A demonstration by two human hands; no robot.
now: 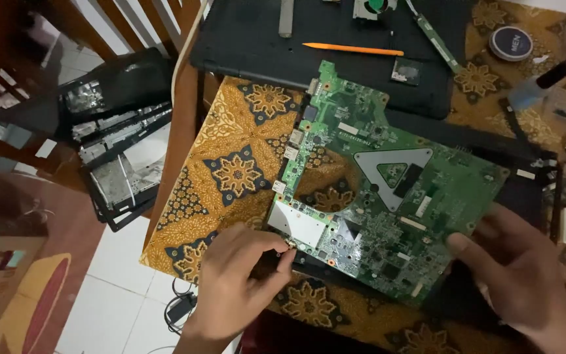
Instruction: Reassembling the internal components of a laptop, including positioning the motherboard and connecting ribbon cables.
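Note:
A green laptop motherboard (388, 190) lies tilted on a table covered with a yellow patterned cloth (237, 164). My left hand (240, 282) is at the board's near left corner, thumb and finger pinched on a small part at the edge beside a silver metal shield (299, 226). My right hand (519, 269) grips the board's near right edge, thumb on top. Under the board sits a black laptop frame (525, 190).
A black laptop base (335, 59) lies at the far side with an orange pencil (352, 48) and a small chip (406, 71) on it. A round dark tin (511, 42) stands far right. Black laptop shells (122, 151) are stacked on a chair at left. A charger (179, 308) lies on the tiled floor.

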